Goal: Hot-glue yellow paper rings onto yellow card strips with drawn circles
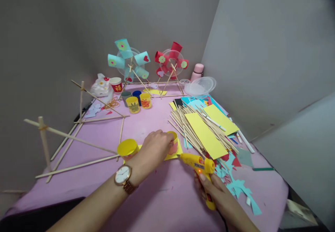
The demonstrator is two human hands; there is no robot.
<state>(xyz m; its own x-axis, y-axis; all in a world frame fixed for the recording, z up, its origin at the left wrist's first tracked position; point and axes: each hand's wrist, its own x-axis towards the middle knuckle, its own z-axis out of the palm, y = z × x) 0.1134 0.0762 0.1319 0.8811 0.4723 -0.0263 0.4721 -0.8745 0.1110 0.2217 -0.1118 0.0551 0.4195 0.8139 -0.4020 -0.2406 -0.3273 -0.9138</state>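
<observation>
My left hand [157, 144], with a watch [123, 174] on the wrist, is curled at the rim of a small yellow paper cylinder [173, 149] with a pinkish cut-out on its side. The cylinder stands upright on a yellow paper piece [169, 157], partly hidden by the hand. My right hand [214, 187] is closed round the handle of a yellow hot glue gun [196, 161]. An orange light glows on the gun, and its nozzle points left, close to the base of the cylinder. A second yellow cylinder [127, 147] stands left of my left hand.
Stick frames [78, 141] stand at left. Blue [124, 49] and red [176, 50] paper wheels stand behind several small cups [133, 105]. At right lie wooden sticks [180, 120], yellow sheets [206, 134] and paper scraps [239, 186]. A pink bottle [197, 72] stands at the back.
</observation>
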